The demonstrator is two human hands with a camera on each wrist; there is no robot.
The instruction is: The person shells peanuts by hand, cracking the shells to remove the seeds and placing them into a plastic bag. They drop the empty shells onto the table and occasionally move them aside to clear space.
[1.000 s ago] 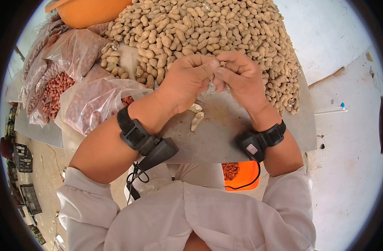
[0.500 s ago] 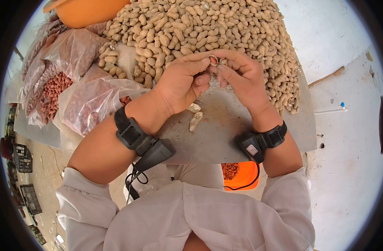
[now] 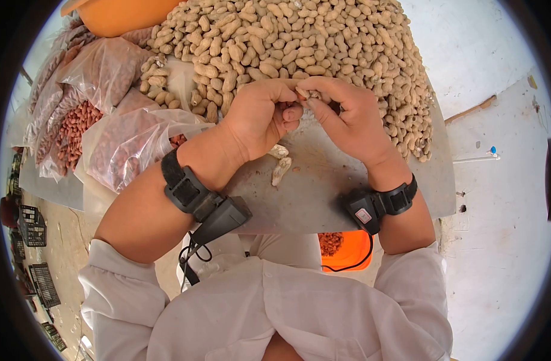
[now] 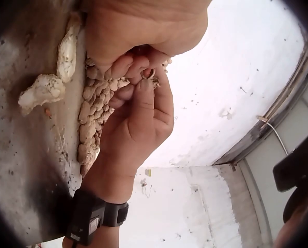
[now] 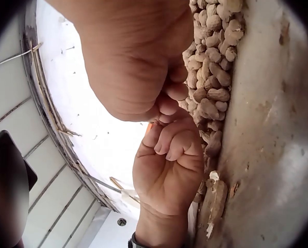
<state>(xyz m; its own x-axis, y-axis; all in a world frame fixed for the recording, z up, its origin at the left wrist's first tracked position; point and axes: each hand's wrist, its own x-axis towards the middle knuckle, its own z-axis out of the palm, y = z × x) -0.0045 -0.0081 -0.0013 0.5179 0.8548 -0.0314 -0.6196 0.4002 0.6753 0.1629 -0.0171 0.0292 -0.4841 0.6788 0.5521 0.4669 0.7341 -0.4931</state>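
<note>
Both hands meet over the near edge of a big peanut heap (image 3: 311,45). Between the fingertips of the right hand (image 3: 353,117) is a cracked peanut (image 3: 312,95), its shell parted in the left wrist view. The left hand (image 3: 254,117) has its thumb and forefinger at the same peanut, other fingers curled in. In the right wrist view the fingers hide most of the nut. Pale empty-looking shells (image 3: 280,171) lie on the metal table (image 3: 323,204) below the hands.
Clear bags of red kernels (image 3: 128,147) stand at the left, with an orange basin (image 3: 122,15) behind them. An orange container (image 3: 353,253) with kernels is below the table's front edge. Black crates (image 3: 44,286) are on the floor at far left.
A second ago the fingertips were close together over the nut; then it showed split with red inside. The hands have since shifted slightly left, still at the nut.
</note>
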